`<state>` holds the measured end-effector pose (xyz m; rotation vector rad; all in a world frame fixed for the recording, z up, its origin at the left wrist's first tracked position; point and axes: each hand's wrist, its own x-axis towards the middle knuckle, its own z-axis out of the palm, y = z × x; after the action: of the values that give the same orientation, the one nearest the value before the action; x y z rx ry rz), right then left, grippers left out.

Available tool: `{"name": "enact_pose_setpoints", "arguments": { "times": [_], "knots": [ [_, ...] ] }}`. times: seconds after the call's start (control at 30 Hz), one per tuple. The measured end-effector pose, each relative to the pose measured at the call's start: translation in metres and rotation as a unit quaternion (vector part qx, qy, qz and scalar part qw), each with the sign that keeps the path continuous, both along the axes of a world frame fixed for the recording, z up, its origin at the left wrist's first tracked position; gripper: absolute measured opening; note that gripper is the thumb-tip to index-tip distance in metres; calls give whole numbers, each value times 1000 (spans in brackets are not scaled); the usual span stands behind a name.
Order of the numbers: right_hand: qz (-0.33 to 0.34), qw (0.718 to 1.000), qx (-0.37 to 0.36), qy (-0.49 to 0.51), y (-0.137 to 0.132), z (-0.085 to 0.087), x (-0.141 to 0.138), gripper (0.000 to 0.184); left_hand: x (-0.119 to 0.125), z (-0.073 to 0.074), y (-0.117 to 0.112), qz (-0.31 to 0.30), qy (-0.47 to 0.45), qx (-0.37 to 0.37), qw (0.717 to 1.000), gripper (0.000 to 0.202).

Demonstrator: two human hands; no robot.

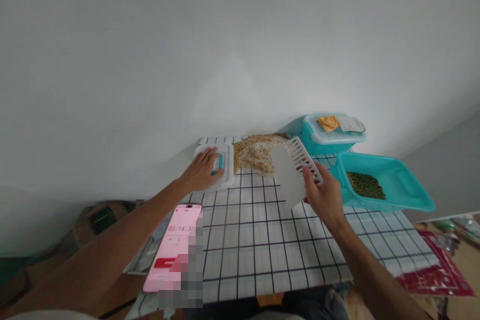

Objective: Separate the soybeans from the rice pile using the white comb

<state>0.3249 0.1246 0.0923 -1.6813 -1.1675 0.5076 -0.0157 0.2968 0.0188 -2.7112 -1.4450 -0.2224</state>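
Note:
My left hand (204,169) lies with its fingers spread on a white plastic lid (227,175) that has a teal handle (221,161). Beside the lid, towards the wall, spreads a heap of yellow beans (258,147) mixed with white grains. In my right hand (324,192) is a white plastic scraper (290,177), slotted along the side I grip. It is tilted, and its broad flat part stands at the right end of the heap. Some of my right fingers are hidden behind it.
To the right stands an open teal bin (403,180) with green beans (363,185) inside. Behind it is a lidded teal box (313,142) topped by a yellow cloth (328,123) and a pale pad (350,124). A phone (174,245) showing a timer lies at the checkered table's (247,240) left edge.

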Motion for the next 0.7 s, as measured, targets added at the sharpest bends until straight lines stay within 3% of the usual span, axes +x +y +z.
{"name": "enact_pose_setpoints", "arguments": {
  "times": [0.2, 0.4, 0.57, 0.7],
  "knots": [
    [20, 988, 65, -138, 21, 29, 19, 34, 3, 0, 10, -14, 4, -4, 1000, 53],
    [77, 924, 25, -373, 52, 65, 39, 19, 11, -6, 12, -9, -7, 10, 1000, 54],
    [186, 868, -47, -459, 80, 68, 30, 22, 13, -8, 13, -8, -15, 18, 1000, 52],
    [201, 834, -69, -509, 69, 60, 24, 21, 13, -8, 13, -8, -15, 23, 1000, 51]
  ]
}}
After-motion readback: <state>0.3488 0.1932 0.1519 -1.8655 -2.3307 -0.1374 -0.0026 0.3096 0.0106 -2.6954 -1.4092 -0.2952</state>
